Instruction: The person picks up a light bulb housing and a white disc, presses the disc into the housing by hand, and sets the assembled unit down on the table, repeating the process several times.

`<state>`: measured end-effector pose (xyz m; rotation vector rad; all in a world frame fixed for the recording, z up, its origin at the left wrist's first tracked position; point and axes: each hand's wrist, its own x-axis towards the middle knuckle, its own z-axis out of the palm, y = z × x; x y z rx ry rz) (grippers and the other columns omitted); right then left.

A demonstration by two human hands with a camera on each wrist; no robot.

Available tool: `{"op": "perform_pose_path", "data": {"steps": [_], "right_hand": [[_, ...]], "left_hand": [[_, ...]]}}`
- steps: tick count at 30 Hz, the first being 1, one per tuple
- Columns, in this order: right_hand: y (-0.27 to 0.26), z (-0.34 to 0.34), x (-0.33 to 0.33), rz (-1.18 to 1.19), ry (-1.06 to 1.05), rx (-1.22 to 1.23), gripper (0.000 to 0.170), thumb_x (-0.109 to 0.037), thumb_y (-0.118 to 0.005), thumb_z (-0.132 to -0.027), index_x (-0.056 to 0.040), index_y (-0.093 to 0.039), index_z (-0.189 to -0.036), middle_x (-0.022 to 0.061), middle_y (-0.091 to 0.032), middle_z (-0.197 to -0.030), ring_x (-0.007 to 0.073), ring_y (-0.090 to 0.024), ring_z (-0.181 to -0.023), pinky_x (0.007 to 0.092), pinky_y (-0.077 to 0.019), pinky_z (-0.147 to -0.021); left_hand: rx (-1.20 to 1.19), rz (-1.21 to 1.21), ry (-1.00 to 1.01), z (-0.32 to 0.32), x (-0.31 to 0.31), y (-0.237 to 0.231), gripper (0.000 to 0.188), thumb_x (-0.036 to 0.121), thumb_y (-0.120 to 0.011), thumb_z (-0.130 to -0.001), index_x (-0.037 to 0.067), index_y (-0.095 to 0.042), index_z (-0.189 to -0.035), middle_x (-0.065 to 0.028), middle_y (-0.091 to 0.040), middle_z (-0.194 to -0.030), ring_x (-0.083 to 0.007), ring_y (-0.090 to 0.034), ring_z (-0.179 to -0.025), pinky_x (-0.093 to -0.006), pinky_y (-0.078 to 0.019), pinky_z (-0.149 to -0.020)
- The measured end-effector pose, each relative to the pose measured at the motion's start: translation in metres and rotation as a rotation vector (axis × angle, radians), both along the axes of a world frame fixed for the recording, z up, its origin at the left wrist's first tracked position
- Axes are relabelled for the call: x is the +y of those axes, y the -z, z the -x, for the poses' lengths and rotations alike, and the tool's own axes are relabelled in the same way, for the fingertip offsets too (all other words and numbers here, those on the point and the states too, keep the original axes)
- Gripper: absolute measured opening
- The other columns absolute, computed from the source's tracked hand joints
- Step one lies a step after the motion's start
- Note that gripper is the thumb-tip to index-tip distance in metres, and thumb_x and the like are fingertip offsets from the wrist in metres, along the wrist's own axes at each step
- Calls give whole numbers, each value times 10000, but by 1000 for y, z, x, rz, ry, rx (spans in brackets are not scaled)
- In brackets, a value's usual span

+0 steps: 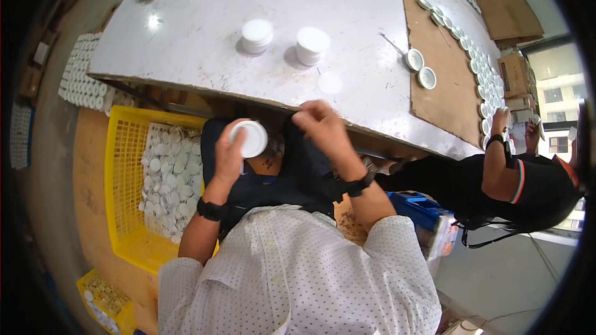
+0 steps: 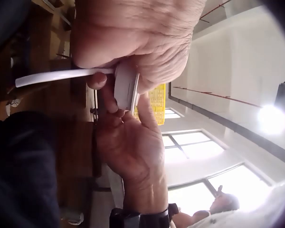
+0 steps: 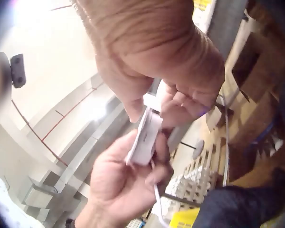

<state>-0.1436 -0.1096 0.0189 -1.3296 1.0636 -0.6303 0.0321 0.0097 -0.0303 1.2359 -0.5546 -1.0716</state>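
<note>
My left hand (image 1: 228, 152) grips a round white lid-like piece (image 1: 251, 139) with a raised rim, held above my lap. From beneath it a thin white strip (image 2: 61, 76) hangs out, seen in both wrist views. To the right, at the table's edge, my right hand (image 1: 324, 131) hovers with bent fingers, blurred by motion. In the right wrist view its thumb and fingers are close over the white piece (image 3: 146, 137); a bright white patch shows between them, and I cannot tell whether it is something held.
On the white table (image 1: 205, 43) stand two stacks of white discs (image 1: 256, 35), with a loose disc (image 1: 329, 82) nearby. A cardboard sheet (image 1: 434, 68) bears several round white dishes. At left is a yellow crate (image 1: 127, 245) of white pieces. Another person (image 1: 534, 186) works at right.
</note>
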Motion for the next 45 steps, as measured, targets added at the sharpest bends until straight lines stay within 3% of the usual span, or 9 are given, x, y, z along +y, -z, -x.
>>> {"op": "perform_pose_path", "data": {"steps": [7,19,20,23,27,31,35,39,45], "right_hand": [[9,169,-165,1004,640,813,508,-291,-733,-670,13,-554,-1035,181,-576,-996,294,-557,-891,372,-448,-778],[14,230,-214,672,631,1135,706,-332,-722,-627,3,-457,-1189,245,-468,-1171,384,-457,-1080,426,-409,-886],[10,230,-207,672,630,1137,706,-332,-722,-627,3,-457,-1189,245,-468,-1171,384,-457,-1080,426,-409,-886],[5,237,-176,678,804,1134,712,-300,-726,-632,-6,-437,-1213,242,-472,-1161,380,-451,-1076,430,-385,-903],[-7,228,-122,926,905,1163,751,-221,-746,-622,24,-390,-1236,231,-463,-1166,370,-420,-1082,442,-318,-936],[-11,198,-85,1123,734,908,756,-130,-746,-614,-2,-376,-1260,211,-460,-1189,334,-431,-1101,401,-339,-941],[-37,114,-37,926,5,427,802,4,-740,-573,-24,-362,-1280,164,-473,-1190,284,-477,-1067,345,-390,-911],[-39,58,-7,778,-460,201,860,-4,-761,-526,-46,-361,-1286,140,-481,-1180,299,-478,-1063,363,-403,-900],[-39,13,12,866,-757,97,827,-56,-763,-579,-101,-357,-1298,175,-439,-1186,347,-464,-1056,385,-425,-877]], "left_hand": [[10,-264,-377,-104,72,50,274,154,-480,-884,10,-522,-1113,-73,-577,-1001,-146,-560,-898,-277,-457,-766],[-101,-977,-504,-191,234,167,475,84,-505,-803,68,-376,-1259,-97,-556,-925,-164,-521,-684,-304,-376,-494],[-269,-1169,-512,-205,252,196,576,54,-551,-733,54,-356,-1275,-148,-521,-1113,-265,-552,-909,-350,-463,-705],[-658,-1137,-404,-202,258,205,526,43,-554,-735,21,-404,-1238,-150,-538,-1118,-267,-557,-937,-325,-444,-787],[-351,-762,-215,-165,176,141,393,74,-571,-762,-45,-493,-1128,-150,-573,-1086,-239,-552,-1002,-286,-415,-859],[-283,-263,-28,-79,65,37,305,7,-554,-798,-46,-519,-1097,-141,-579,-1086,-176,-576,-954,-271,-436,-852],[-810,238,292,-3,8,-82,406,-39,-608,-705,4,-524,-1099,-144,-521,-1206,-227,-520,-1098,-310,-406,-922],[-960,221,454,27,-15,-96,662,34,-662,-672,9,-351,-1256,-199,-408,-1285,-313,-441,-1161,-342,-370,-966],[-334,-122,697,14,-11,-70,753,-3,-649,-650,74,-296,-1311,-125,-496,-1185,-196,-501,-1082,-314,-409,-904]]}}
